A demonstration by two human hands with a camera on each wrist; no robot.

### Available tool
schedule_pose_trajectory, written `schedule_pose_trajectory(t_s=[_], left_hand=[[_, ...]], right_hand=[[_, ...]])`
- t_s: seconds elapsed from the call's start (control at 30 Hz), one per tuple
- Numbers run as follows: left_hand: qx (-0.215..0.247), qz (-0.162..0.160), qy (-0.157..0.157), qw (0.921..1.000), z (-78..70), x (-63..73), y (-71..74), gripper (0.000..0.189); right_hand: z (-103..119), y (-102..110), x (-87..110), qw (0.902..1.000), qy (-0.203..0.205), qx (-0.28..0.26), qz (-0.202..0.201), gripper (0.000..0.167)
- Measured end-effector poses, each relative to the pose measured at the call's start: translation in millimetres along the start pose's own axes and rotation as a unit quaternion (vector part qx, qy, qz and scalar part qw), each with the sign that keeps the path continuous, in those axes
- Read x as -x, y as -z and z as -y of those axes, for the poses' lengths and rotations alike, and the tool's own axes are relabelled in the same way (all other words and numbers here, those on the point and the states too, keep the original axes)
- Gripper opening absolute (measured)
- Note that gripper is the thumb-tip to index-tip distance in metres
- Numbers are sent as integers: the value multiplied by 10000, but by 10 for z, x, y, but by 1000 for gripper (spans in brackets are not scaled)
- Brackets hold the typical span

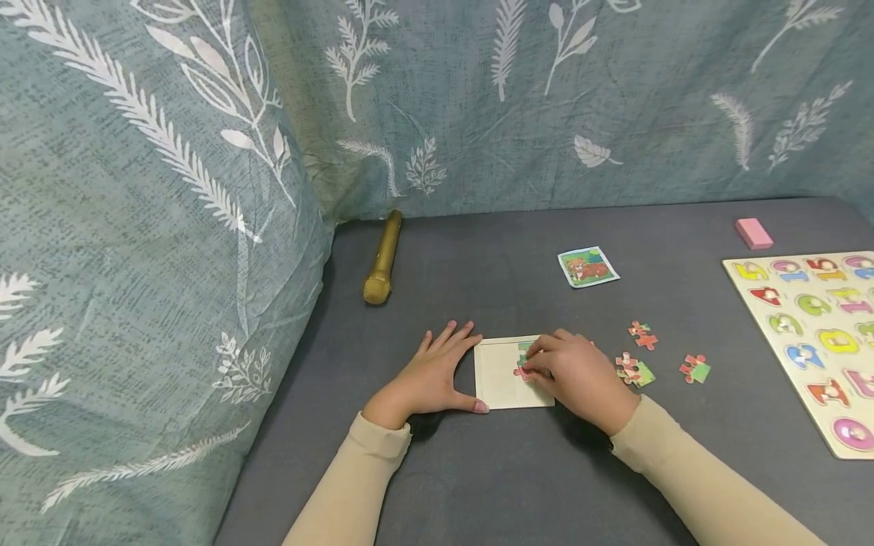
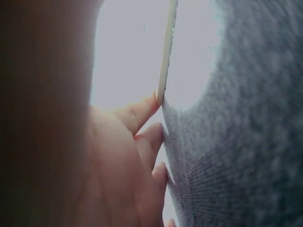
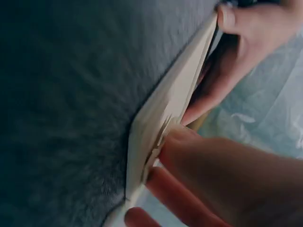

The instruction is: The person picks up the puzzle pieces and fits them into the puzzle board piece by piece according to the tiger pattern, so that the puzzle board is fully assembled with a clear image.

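Note:
A small pale wooden puzzle tray (image 1: 497,379) lies on the dark cloth. My left hand (image 1: 432,377) rests at its left side with fingers spread, thumb on the near left corner and index fingertip at the far left corner. In the left wrist view a fingertip touches the tray's edge (image 2: 166,52). Over the right part of the tray, my right hand (image 1: 586,377) pinches a red and green jigsaw piece (image 1: 522,371) between thumb and fingers. The right wrist view shows the piece (image 3: 161,137) low against the tray surface; the fingers partly hide it.
Loose jigsaw pieces (image 1: 642,334) lie right of the tray, one piece (image 1: 695,368) farther out. Behind are a picture card (image 1: 589,267) and a gold microphone (image 1: 384,258). A number board (image 1: 799,326) and pink block (image 1: 754,233) are at right. A leaf-patterned curtain (image 1: 464,98) borders the table.

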State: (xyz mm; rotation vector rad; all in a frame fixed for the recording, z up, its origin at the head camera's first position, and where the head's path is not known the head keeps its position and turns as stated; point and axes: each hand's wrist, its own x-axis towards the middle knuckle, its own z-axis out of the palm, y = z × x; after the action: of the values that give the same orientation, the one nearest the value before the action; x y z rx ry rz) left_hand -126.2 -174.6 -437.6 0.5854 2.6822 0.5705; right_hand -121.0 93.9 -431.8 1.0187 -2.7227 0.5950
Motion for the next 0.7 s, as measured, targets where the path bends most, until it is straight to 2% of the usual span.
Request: schedule_pose_trajectory(t_s=[0.07,0.17,0.23,0.5,0.7], left_hand=[[22,-9,7,10000,0,5,2,114],[40,-38,-1,10000,5,3,5,114],[30,-62,0,10000,13,-2,4,114],[77,-44,-8,10000,24,4,-10,113],[140,-37,-57,9999,10,9,-8,112]], right_hand=[[60,21,89,9982,271,519,104,27],[163,41,213,9918,349,1206,253,42],[214,34,255,9884,337,1450,296,48],[259,11,252,9923,102,1190,327,43],[231,27,259,9910,273,1241,420,47]])
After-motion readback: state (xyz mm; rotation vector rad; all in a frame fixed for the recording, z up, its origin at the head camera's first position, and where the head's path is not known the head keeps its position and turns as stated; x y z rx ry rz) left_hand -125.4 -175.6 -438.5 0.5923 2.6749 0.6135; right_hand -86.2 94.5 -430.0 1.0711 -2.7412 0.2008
